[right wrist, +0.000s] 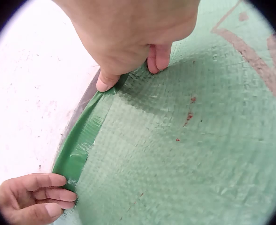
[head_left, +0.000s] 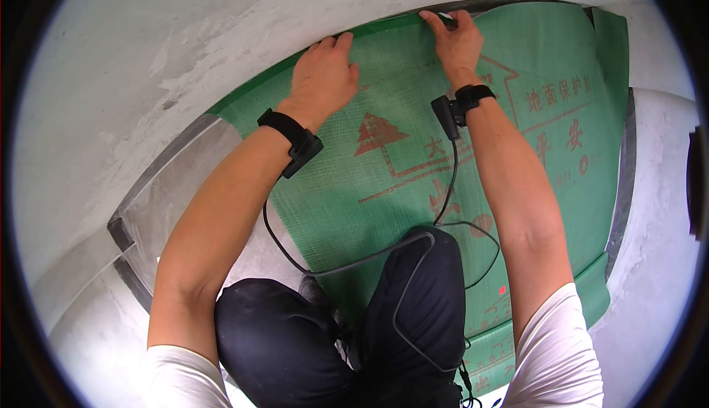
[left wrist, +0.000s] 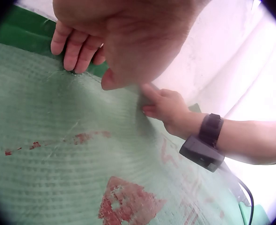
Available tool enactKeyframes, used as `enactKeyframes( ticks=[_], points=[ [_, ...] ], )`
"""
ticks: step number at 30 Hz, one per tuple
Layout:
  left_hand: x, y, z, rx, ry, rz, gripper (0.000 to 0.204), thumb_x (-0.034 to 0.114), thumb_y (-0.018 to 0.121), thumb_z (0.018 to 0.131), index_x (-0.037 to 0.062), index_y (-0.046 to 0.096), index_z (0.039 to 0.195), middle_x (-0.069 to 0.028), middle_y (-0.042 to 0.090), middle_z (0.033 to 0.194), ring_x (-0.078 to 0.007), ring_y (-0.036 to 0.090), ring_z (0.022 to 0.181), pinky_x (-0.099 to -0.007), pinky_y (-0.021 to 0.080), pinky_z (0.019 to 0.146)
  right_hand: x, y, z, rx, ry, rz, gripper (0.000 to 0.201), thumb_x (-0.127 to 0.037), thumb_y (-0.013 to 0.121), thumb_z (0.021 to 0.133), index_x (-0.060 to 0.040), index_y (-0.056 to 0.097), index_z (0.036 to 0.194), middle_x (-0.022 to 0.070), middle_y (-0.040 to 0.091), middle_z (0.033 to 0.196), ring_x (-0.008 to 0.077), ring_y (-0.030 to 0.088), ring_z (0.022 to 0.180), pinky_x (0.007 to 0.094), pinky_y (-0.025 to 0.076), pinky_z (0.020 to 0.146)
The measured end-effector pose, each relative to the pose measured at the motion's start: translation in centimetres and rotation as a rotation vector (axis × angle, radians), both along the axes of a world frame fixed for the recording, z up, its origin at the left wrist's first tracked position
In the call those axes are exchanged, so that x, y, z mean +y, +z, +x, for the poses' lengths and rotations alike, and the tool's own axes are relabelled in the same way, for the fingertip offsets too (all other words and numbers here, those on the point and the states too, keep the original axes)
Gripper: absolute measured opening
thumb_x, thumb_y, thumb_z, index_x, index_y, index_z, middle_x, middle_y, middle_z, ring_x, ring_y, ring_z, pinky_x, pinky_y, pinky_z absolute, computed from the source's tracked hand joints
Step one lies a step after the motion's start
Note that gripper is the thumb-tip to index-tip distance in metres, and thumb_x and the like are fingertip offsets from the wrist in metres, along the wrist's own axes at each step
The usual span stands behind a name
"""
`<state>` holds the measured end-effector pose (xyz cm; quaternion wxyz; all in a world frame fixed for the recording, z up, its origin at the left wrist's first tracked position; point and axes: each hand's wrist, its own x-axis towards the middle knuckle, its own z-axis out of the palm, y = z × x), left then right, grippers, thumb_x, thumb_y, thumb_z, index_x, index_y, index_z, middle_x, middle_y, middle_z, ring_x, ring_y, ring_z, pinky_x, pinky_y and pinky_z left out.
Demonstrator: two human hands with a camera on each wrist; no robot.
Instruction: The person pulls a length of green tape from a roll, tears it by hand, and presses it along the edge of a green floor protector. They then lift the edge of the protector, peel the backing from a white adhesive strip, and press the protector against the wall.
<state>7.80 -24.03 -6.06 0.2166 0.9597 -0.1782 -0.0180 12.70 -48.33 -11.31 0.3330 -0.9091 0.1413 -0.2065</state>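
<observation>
A green woven floor-protection sheet (head_left: 325, 186) with red print lies on the floor, its far edge against the wall. Along that edge runs a strip of darker green tape (right wrist: 77, 152). My left hand (head_left: 323, 76) rests with its fingertips on the tape; in the right wrist view its fingers (right wrist: 49, 193) are fairly straight. Farther right, my right hand (head_left: 459, 42) pinches the end part of the tape at the sheet's edge, its thumb on the wall side. Its other fingers bend down to the sheet. A small white bit (head_left: 446, 16) shows between thumb and fingers.
A pale wall (head_left: 221, 24) curves round the far side, with a dark skirting strip (head_left: 628, 157) at its foot. Bare grey floor (head_left: 177, 168) shows at the left. Black cables (head_left: 354, 266) from both wrist cameras hang across the sheet and my knees (head_left: 425, 282).
</observation>
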Motion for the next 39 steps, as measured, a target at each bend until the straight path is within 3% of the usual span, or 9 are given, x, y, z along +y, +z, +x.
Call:
enactKeyframes(
  ticks=[3,5,10,12,19,29,37,39],
  points=[
    [-0.6,0.0,0.2,-0.02,-0.001,0.031,0.047,0.015,0.064,0.083,-0.0029,0.054,0.125,-0.023,0.062,0.112,-0.0404,0.061,0.103,-0.0464,0.051,0.088,0.1,-0.3,0.2,-0.027,-0.024,0.018,0.061,-0.055,0.082,0.072,0.0008,0.066,0.091,0.0155,0.069,0.077,0.0318,0.066,0.071,0.0406,0.052,0.065],
    [-1.1,0.0,0.5,-0.012,0.005,0.048,0.045,0.015,0.064,0.082,-0.0031,0.055,0.123,-0.0233,0.062,0.111,-0.0407,0.061,0.103,-0.0465,0.051,0.088,0.0,-0.2,0.2,0.037,-0.025,0.015,0.06,-0.055,0.081,0.072,-0.0025,0.066,0.099,0.0176,0.07,0.084,0.037,0.068,0.078,0.0439,0.053,0.069],
    [-2.1,0.6,1.2,0.071,0.038,0.128,0.04,0.013,0.063,0.082,-0.0036,0.056,0.119,-0.0241,0.064,0.109,-0.0413,0.062,0.102,-0.0471,0.051,0.088,-0.4,-0.5,0.5,0.033,0.006,-0.012,0.061,-0.057,0.08,0.073,-0.0024,0.066,0.098,0.0178,0.07,0.086,0.0373,0.067,0.079,0.0444,0.052,0.071],
    [-0.8,-0.2,0.8,-0.033,-0.012,-0.075,0.038,0.011,0.061,0.083,-0.0027,0.057,0.118,-0.0239,0.065,0.108,-0.0412,0.062,0.102,-0.0474,0.051,0.087,-0.5,-0.7,0.5,0.03,0.01,-0.014,0.061,-0.057,0.079,0.073,-0.0023,0.066,0.097,0.0175,0.07,0.086,0.0371,0.067,0.079,0.0442,0.052,0.071],
    [5.4,-0.1,-1.3,-0.058,-0.002,-0.137,0.035,0.008,0.06,0.084,-0.0009,0.058,0.119,-0.0217,0.065,0.113,-0.0407,0.062,0.102,-0.047,0.051,0.088,-0.6,-0.5,0.6,0.059,-0.009,-0.019,0.059,-0.054,0.08,0.074,-0.0016,0.067,0.096,0.016,0.069,0.082,0.0336,0.067,0.075,0.0416,0.052,0.07],
    [12.8,-0.5,-4.6,-0.14,0.147,0.008,0.032,0.009,0.061,0.084,0.0032,0.062,0.115,-0.0199,0.067,0.108,-0.0393,0.064,0.097,-0.0464,0.053,0.083,-0.4,-0.4,0.6,0.026,0.008,-0.071,0.055,-0.051,0.082,0.074,-0.001,0.066,0.091,0.0137,0.066,0.075,0.0291,0.062,0.067,0.0387,0.051,0.065],
    [17.9,0.0,-7.5,-0.266,0.279,0.103,0.03,0.01,0.063,0.083,0.0053,0.063,0.112,-0.0185,0.067,0.104,-0.0385,0.065,0.092,-0.0462,0.053,0.08,-0.7,-0.2,0.6,0.026,0.024,-0.138,0.056,-0.054,0.08,0.075,-0.0013,0.066,0.09,0.0147,0.066,0.075,0.0308,0.063,0.068,0.0405,0.051,0.066],
    [18.5,0.1,-8.7,-0.35,0.34,0.176,0.029,0.011,0.063,0.083,0.0047,0.063,0.111,-0.0144,0.067,0.098,-0.0348,0.064,0.094,-0.0445,0.052,0.08,-0.8,-0.3,0.7,0.027,0.017,-0.137,0.057,-0.055,0.079,0.075,-0.0015,0.066,0.089,0.0148,0.066,0.076,0.0313,0.063,0.069,0.0408,0.051,0.067]
  ],
)
